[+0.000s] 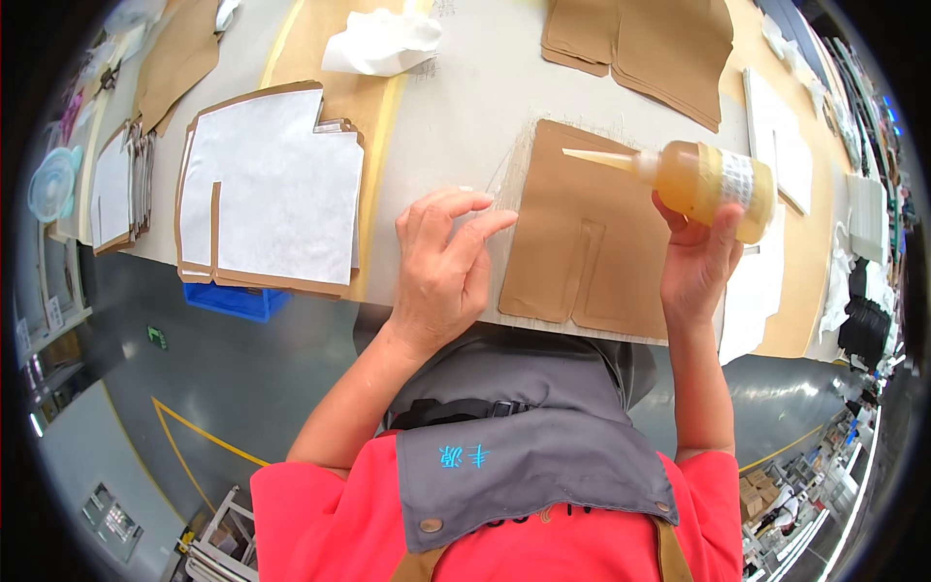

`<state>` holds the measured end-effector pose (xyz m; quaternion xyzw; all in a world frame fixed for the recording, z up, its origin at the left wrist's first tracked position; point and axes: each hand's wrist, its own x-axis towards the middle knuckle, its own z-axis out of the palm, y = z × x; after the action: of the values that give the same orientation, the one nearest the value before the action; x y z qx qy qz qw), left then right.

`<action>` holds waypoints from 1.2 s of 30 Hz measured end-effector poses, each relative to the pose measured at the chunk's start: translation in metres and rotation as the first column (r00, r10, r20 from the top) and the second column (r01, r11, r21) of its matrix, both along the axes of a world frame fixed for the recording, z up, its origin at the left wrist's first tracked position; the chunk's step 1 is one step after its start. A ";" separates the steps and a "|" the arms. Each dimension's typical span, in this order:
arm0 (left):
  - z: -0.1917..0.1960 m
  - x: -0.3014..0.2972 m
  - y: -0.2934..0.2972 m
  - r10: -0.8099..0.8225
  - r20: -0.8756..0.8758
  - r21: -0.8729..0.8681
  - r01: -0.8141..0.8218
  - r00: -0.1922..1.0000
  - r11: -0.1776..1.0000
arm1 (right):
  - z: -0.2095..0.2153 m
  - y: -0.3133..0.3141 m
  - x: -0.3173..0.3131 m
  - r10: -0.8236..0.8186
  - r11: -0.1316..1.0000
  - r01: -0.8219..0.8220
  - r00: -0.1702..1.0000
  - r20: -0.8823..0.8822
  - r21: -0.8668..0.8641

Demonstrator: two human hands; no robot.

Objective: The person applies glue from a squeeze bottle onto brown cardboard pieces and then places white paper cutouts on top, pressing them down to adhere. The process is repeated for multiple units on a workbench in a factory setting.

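Your right hand (696, 264) clasps a translucent amber plastic squeeze bottle (713, 184), its tapered nozzle lying level above a flat tan notched leather panel (582, 233) on the grey table (456, 107). Your left hand (441, 267) holds nothing, fingertips (499, 221) pressing the panel's left edge.

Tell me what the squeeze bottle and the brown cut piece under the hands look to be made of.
Squeeze bottle: translucent soft-looking plastic with a slight sheen, amber liquid showing through, tapered nozzle; held in the right hand.
Brown cut piece: matte tan sheet, flat with crisp cut edges, probably stiff paperboard or a leather-like material; the look leaves it open. The left hand rests at its left edge.
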<state>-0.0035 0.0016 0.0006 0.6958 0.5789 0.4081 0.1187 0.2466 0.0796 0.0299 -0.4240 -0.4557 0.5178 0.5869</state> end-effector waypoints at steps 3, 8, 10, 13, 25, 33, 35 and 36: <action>0.000 0.000 0.000 -0.007 0.011 -0.013 0.007 1.000 1.000 | -0.005 0.016 -0.007 -0.001 1.000 0.001 1.000 0.027 -0.008; 0.001 0.000 -0.001 -0.014 0.013 -0.044 0.014 1.000 0.999 | -0.010 0.027 -0.012 0.026 1.000 -0.025 0.997 0.075 -0.007; 0.001 0.000 0.000 -0.013 0.013 -0.051 0.014 1.000 0.999 | -0.013 0.028 -0.012 0.035 0.999 -0.034 0.998 0.056 -0.012; 0.001 -0.001 0.000 -0.016 0.017 -0.048 0.017 1.000 0.999 | -0.015 0.025 -0.007 0.062 0.998 -0.061 0.997 0.049 -0.020; -0.002 -0.001 0.000 -0.008 0.009 -0.007 0.009 1.000 1.000 | -0.009 -0.015 -0.001 0.112 0.991 -0.110 0.993 0.029 -0.071; -0.003 0.000 -0.001 0.001 0.016 0.015 -0.001 1.000 1.000 | -0.010 -0.046 0.003 0.137 0.989 -0.132 0.989 0.059 -0.068; -0.002 0.000 -0.002 0.006 0.015 0.012 -0.006 1.000 1.000 | -0.009 -0.054 0.003 0.140 0.988 -0.134 0.988 0.062 -0.082; -0.002 0.000 -0.001 0.007 0.015 0.011 -0.007 1.000 1.000 | -0.009 -0.058 0.003 0.144 0.987 -0.138 0.987 0.068 -0.082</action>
<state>-0.0031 0.0002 -0.0016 0.6912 0.5783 0.4170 0.1180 0.2499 0.0216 0.0207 -0.4319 -0.4857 0.5592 0.5147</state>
